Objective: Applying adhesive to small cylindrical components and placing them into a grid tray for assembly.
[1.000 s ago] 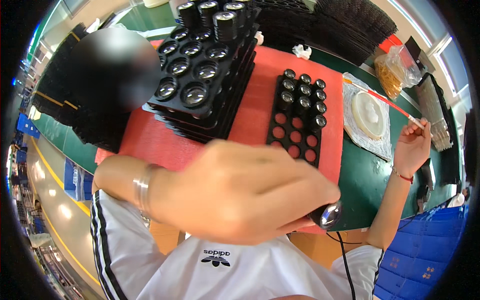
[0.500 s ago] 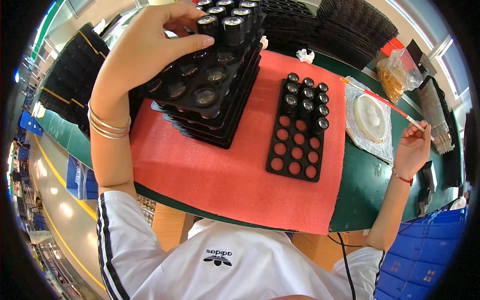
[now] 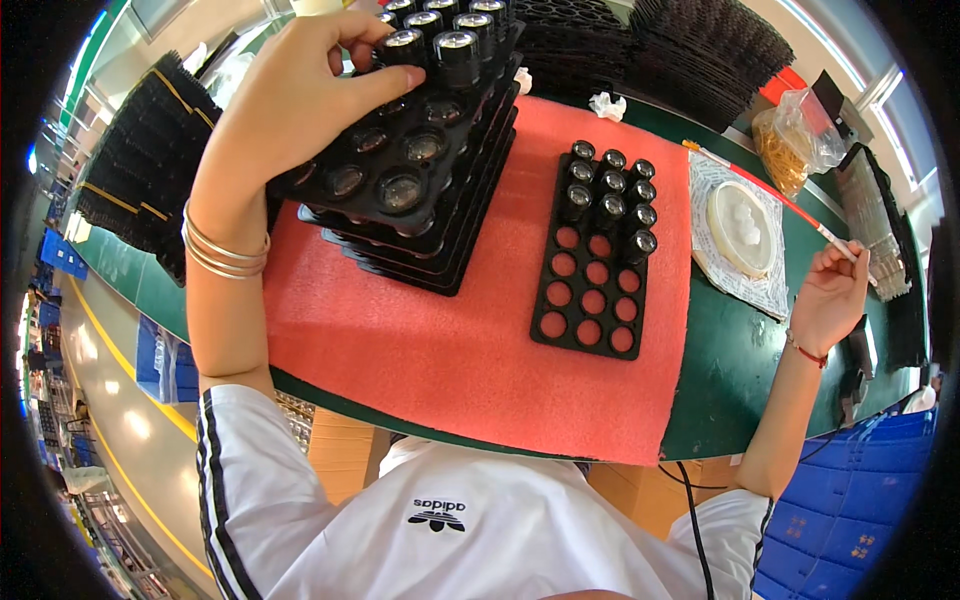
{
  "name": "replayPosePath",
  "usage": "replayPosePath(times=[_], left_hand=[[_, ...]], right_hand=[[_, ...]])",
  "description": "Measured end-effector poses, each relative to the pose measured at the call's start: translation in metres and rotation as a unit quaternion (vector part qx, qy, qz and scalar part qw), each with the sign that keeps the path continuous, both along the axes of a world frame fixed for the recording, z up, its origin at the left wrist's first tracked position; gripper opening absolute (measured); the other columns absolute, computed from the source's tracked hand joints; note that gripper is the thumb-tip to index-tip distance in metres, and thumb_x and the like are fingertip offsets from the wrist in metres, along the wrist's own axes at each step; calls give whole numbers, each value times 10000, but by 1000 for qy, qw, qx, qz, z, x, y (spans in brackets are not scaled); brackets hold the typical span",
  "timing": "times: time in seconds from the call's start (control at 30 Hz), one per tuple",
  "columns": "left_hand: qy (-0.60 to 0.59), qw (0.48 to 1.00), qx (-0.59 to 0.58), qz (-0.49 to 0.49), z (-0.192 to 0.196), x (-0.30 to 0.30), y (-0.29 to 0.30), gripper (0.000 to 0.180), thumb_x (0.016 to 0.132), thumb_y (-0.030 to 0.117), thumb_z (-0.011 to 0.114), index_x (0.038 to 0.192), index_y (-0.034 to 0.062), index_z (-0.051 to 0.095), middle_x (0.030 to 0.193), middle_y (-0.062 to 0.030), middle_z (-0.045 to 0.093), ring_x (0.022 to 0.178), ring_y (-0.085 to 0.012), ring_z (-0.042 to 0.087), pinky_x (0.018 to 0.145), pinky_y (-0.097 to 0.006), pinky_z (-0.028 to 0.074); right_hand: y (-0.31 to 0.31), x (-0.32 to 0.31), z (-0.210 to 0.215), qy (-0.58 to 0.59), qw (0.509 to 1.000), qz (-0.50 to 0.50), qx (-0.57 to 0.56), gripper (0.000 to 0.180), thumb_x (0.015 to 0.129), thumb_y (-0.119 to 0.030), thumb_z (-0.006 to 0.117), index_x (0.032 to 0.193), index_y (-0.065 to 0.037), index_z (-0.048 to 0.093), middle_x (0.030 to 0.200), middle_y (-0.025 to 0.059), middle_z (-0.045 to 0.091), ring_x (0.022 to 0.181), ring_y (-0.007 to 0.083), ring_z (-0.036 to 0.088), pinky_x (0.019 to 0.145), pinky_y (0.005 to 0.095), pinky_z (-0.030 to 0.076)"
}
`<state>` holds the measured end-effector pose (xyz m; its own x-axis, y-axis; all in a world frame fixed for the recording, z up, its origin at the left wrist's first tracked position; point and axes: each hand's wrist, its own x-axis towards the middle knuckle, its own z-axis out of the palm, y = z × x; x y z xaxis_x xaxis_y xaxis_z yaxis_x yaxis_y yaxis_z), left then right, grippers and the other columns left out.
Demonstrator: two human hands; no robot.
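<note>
My left hand (image 3: 285, 95) reaches over a tall stack of black trays (image 3: 425, 205) at the back left. Its thumb and fingers pinch a black cylinder with a clear lens top (image 3: 404, 48), at the edge of a group of similar cylinders (image 3: 458, 58) standing in the top tray. Out to the right, my right hand (image 3: 832, 285) grips the pale end of a slim brush with a red handle (image 3: 765, 188). The brush's tip points away to the left, past a round shallow dish (image 3: 740, 228) holding something white. The dish sits on a paper-wrapped pad (image 3: 705, 250).
A small black tray (image 3: 590, 335) on the red mat (image 3: 450, 380) holds several lens-topped cylinders (image 3: 612, 210) in its far holes. Behind stand stacked black trays (image 3: 710, 60), a crumpled white tissue (image 3: 607, 106) and a clear bag of yellowish pieces (image 3: 785, 150). More black trays (image 3: 140, 165) lean at left.
The whole view has shifted slightly. My left hand keeps its pinch on the cylinder, and my right hand still holds the brush, its tip a little farther back.
</note>
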<state>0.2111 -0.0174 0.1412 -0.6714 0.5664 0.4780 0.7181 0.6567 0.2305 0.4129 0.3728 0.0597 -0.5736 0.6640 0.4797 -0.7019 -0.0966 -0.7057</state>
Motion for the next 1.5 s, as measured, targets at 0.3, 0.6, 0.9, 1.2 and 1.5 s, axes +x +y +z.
replayPosePath(times=[0.3,0.6,0.9,1.2,1.5], left_hand=[[71,995,30,60,-1,18,-6,321,694,253,667,904,26,580,694,-14,493,574,-91,389,547,-228,345],[52,946,61,-316,-41,104,39,319,663,141,658,919,-5,537,842,-82,540,725,-207,525,680,-271,442],[-140,942,-51,-302,-123,89,93,569,707,288,636,1174,84,382,1253,-191,257,1103,-368,348,930,-415,317],[-110,943,-78,-306,-121,87,98,593,723,358,602,1235,141,393,1210,-173,303,1057,-331,351,918,-416,297],[-84,945,-74,-308,-125,83,94,609,721,383,587,1248,141,398,1151,-162,361,962,-302,380,879,-394,314]], right_hand=[[-7,-4,-1,-12,991,-106,75,273,893,-227,395,886,19,511,743,85,530,680,136,472,604,254,367],[-25,-7,4,-27,951,-226,210,284,894,-223,375,875,17,525,785,108,562,661,150,494,597,264,381],[-20,-4,5,1,894,-338,293,336,908,-230,353,794,29,535,751,88,549,606,114,467,547,216,370],[-29,10,10,28,788,-379,485,354,900,-235,355,686,12,491,652,76,507,534,86,385,479,215,287],[-31,5,6,-52,856,-359,369,370,902,-245,333,671,-4,492,642,78,486,528,89,349,483,217,272]])
